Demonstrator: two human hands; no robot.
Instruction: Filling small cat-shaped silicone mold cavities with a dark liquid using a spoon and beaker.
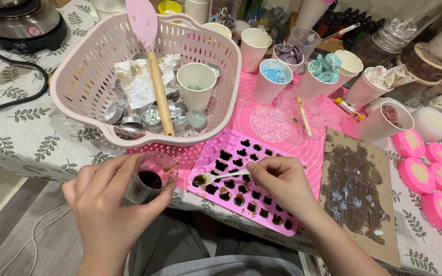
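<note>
- The left hand [109, 204] wraps around one small clear cup [152, 177] with dark liquid at its bottom, tilted toward the right hand.
- The right hand [281, 182] pinches one small white spoon [212, 177] between thumb and fingers; its bowl holds brown liquid and points at the cup.
- One pink mould [246, 179] lies under the spoon and right hand, many cavities filled dark.
- Beyond the left hand sits one pink basket [85, 76] holding one spatula [152, 56], one paper cup [196, 84] and several tins [152, 115].
- Right of the right hand lies one stained board [356, 189].
- Farther right lie six pink discs [419, 175].
</note>
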